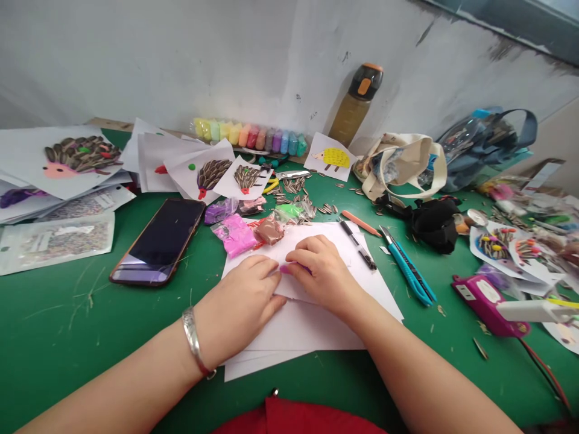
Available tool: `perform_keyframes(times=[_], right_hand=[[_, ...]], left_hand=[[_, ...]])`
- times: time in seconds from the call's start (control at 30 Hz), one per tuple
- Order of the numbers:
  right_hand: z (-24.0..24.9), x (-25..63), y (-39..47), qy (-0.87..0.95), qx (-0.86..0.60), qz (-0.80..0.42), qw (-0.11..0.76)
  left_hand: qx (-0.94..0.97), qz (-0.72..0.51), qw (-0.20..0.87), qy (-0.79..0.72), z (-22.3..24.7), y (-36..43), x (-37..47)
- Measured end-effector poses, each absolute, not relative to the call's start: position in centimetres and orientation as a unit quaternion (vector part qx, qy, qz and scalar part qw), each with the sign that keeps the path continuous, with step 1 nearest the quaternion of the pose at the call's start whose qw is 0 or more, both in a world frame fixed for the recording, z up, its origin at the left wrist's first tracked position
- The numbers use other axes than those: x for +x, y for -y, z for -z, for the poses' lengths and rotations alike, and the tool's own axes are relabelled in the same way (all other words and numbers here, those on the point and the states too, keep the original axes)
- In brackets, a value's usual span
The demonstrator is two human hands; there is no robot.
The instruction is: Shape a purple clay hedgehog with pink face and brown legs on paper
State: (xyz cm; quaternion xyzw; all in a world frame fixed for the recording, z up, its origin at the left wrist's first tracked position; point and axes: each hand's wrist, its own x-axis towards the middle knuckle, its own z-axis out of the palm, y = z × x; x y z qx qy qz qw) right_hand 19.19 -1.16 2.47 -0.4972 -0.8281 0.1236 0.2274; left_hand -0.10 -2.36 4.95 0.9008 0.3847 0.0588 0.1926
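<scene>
Right grip [323, 271]: narrow, thumb and forefinger pinched on a small bit of pink clay.
Bit of pink clay [284, 269]: at the tips of the right grip, near the left grip's fingers, above the paper.
Left grip [246, 295]: fingers together and bent, resting low over the paper with the tips toward the right grip; cannot tell whether anything is held beneath them.
White paper sheets [301, 331]: under both grips, stacked unevenly, the lower edges jutting out on the near side.
Pink clay packet [236, 236]: just beyond the left grip, at the paper's far left corner.
Brown clay packet [270, 231]: beyond the gap between the two grips, beside the pink one.
Black pen [357, 244]: on the paper, beyond the right grip and a little to its right.
Orange stick [360, 223]: farther out than the pen from the right grip, lying aslant.
Blue cutter [409, 268]: to the right of the right grip, on the green worktop [72, 337].
Sunflower seeds [296, 188]: scattered well beyond both grips.
Phone [160, 241]: to the left of the left grip and farther off, screen dark.
Yellow hedgehog card [332, 158]: well beyond the right grip, propped before a bottle [355, 102].
Magenta glue gun [491, 304]: well to the right of the right grip.
Seed hedgehog picture [81, 157]: far left of the left grip, on piled papers.
</scene>
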Motion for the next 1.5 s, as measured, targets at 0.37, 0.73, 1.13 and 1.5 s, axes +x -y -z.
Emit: perform_keyframes(times=[0.37, 0.73, 1.13, 1.5], right_hand=[[-2.0, 18.3, 1.4, 0.861, -0.468, -0.090, 0.177], [-1.8, 18.5, 1.3, 0.859, -0.464, -0.099, 0.194], [-4.4, 22.4, 1.2, 0.827, -0.503, -0.094, 0.234], [-4.8, 21.5, 2.8, 0.884, -0.457, -0.059, 0.082]], left_hand=[[0.903, -0.077, 0.194, -0.375, -4.7, 2.2, -0.2], [0.895, -0.075, 0.218, -0.382, -4.8, 2.2, -0.2], [0.901, -0.066, 0.204, -0.378, -5.1, 2.2, -0.4], [0.906, -0.084, 0.160, -0.384, -4.2, 2.3, 0.0]])
